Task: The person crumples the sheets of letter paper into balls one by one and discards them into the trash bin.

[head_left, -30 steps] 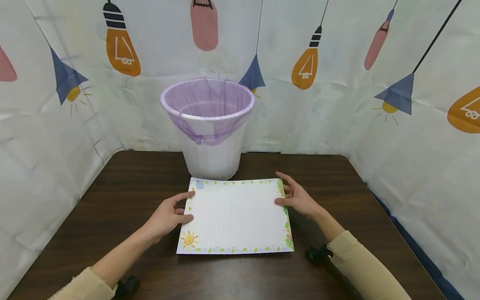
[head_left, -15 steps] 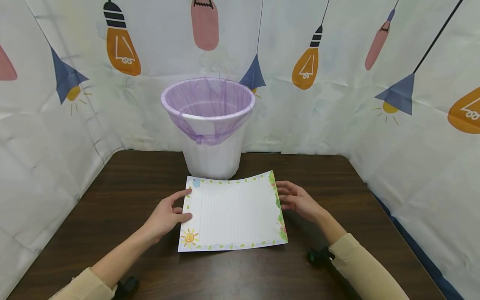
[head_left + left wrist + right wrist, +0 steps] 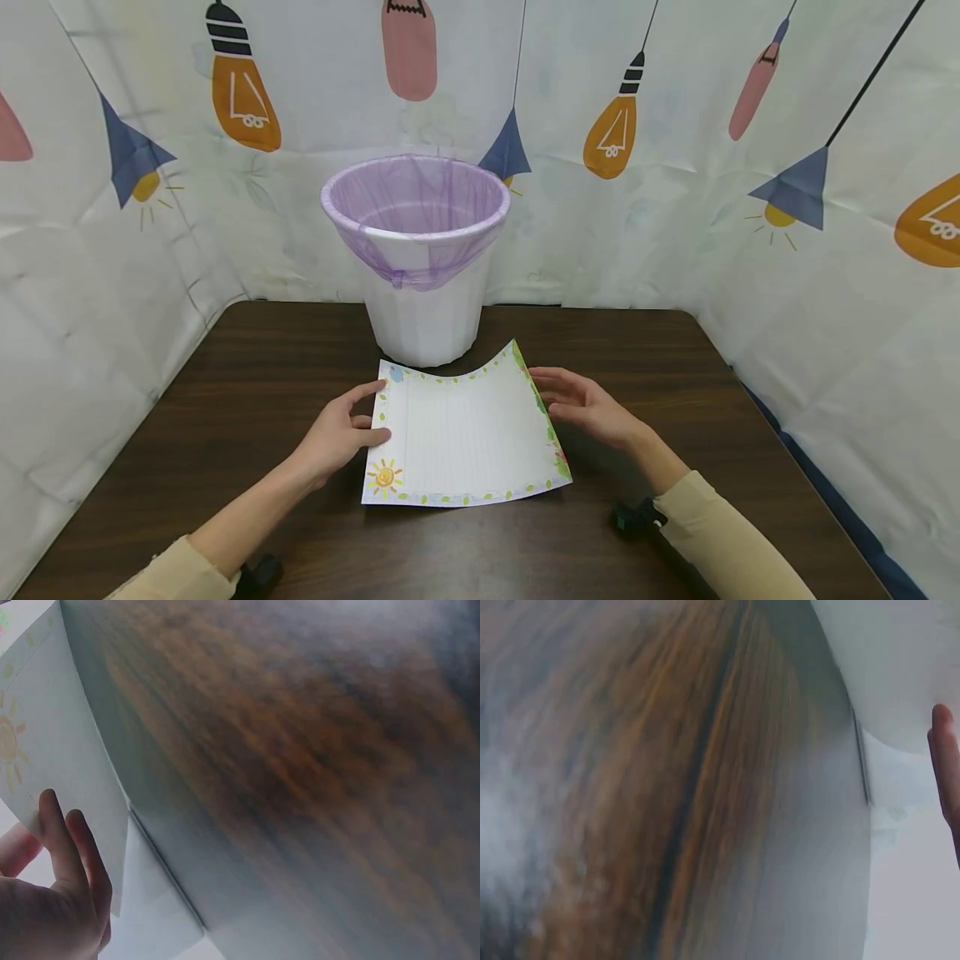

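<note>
A sheet of lined paper [image 3: 465,442] with a leafy border and a printed sun is held over the dark table. My left hand [image 3: 337,433] pinches its left edge, thumb on the printed face and other fingers behind. The left wrist view shows this hand [image 3: 60,900] at the sun corner. My right hand [image 3: 588,408] is at the right edge, its fingertips just behind the raised side and its thumb off the printed face. In the right wrist view, straight fingers [image 3: 945,765] lie against the sheet's pale underside [image 3: 900,675]. The sheet bows upward on the right.
A white trash bin [image 3: 427,321] with a purple liner [image 3: 420,262] stands on the table [image 3: 247,400] right behind the paper. A pale curtain [image 3: 675,225] printed with lamps and bulbs surrounds the table's back and sides.
My right thumb has come off the printed face, and the right hand has moved left behind the edge. The paper's right side has lifted and curled inward. My left hand keeps its pinch.
</note>
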Motion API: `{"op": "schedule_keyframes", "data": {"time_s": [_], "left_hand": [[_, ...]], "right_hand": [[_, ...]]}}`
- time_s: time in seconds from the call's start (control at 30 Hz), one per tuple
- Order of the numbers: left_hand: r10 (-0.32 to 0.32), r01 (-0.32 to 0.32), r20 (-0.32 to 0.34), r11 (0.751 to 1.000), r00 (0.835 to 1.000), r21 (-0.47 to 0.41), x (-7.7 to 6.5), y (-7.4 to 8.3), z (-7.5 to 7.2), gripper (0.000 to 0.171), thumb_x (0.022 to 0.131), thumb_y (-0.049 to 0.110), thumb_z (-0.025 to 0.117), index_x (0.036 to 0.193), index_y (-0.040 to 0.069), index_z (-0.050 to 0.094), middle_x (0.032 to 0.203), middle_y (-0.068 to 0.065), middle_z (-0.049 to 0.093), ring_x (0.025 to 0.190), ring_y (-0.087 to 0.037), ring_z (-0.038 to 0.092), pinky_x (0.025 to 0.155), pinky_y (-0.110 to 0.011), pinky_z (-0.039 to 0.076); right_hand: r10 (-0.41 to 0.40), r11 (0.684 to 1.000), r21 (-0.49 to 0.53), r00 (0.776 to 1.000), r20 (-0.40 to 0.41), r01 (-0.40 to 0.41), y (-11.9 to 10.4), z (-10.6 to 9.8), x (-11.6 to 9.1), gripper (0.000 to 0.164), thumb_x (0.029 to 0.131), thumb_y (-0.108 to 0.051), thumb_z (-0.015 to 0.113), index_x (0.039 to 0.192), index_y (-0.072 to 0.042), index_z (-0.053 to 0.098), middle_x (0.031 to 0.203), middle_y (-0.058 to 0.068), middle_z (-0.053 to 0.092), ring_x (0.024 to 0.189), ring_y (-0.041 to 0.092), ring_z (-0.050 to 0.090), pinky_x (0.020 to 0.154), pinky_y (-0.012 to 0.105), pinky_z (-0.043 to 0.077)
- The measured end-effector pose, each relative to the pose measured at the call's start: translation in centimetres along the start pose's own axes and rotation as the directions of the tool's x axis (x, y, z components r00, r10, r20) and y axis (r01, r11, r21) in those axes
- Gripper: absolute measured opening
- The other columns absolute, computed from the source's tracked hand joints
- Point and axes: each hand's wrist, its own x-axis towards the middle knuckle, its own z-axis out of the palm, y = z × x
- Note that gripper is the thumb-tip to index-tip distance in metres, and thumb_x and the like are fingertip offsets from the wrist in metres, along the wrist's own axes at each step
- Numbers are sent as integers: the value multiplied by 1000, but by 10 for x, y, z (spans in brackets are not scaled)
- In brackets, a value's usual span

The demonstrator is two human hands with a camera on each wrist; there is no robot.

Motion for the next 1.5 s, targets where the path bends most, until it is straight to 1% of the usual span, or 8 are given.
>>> {"op": "schedule_keyframes", "data": {"time_s": [0.17,0.3,0.4,0.7,1.0,1.23,1.37,1.5], "left_hand": [[1,-1,8,1000,1000,-31,0,2,3,83,90,-4,74,159,3,30,111,-21,69,85,-25,71,83,-36,53],[15,-14,10,998,1000,-69,2,3,7,91,87,-9,74,161,-1,22,144,-27,45,95,-28,71,78,-33,55],[12,-12,-3,997,1000,-72,5,2,9,96,85,-11,74,161,-2,18,153,-27,32,102,-30,69,80,-33,55],[-7,7,5,996,1000,-84,11,0,16,95,85,-8,74,161,-2,17,154,-26,32,106,-30,68,83,-35,54],[-26,31,39,990,999,-137,14,1,20,76,98,8,68,159,0,23,147,-27,40,97,-27,68,80,-41,57],[-38,46,45,980,998,-192,14,5,23,57,112,35,43,157,2,32,138,-24,52,108,-29,64,83,-43,57],[-34,51,67,961,997,-273,13,8,24,49,114,27,29,156,4,37,140,-24,51,111,-31,62,86,-43,56],[-23,52,102,957,994,-286,12,10,25,49,109,13,31,157,8,38,142,-23,51,116,-32,61,88,-44,55]], "right_hand": [[-32,999,-32,999,9,32,-1,6,5,58,102,7,57,156,2,36,158,24,36,139,36,47,105,40,48],[-69,995,-70,997,32,71,-1,13,11,59,98,8,62,152,7,39,153,28,40,135,38,49,102,39,50],[-91,990,-101,994,67,97,-1,20,18,59,96,8,64,151,8,40,152,30,40,136,42,46,101,39,50],[-76,967,-237,992,96,97,-1,38,34,63,95,5,69,152,1,43,158,18,38,141,37,41,101,54,49],[7,940,-342,1000,14,-2,-1,58,44,58,95,-3,73,149,-4,51,162,16,30,145,35,35,102,44,51],[90,878,-467,995,-52,-104,0,68,50,57,96,-16,74,148,-13,52,165,12,22,144,31,36,99,43,52],[111,846,-516,990,-84,-138,1,72,52,59,96,-19,75,149,-14,51,166,15,18,144,33,35,95,44,54],[114,843,-513,986,-122,-161,2,77,52,58,95,-17,76,147,-11,52,165,23,15,143,40,37,92,46,56]]}}
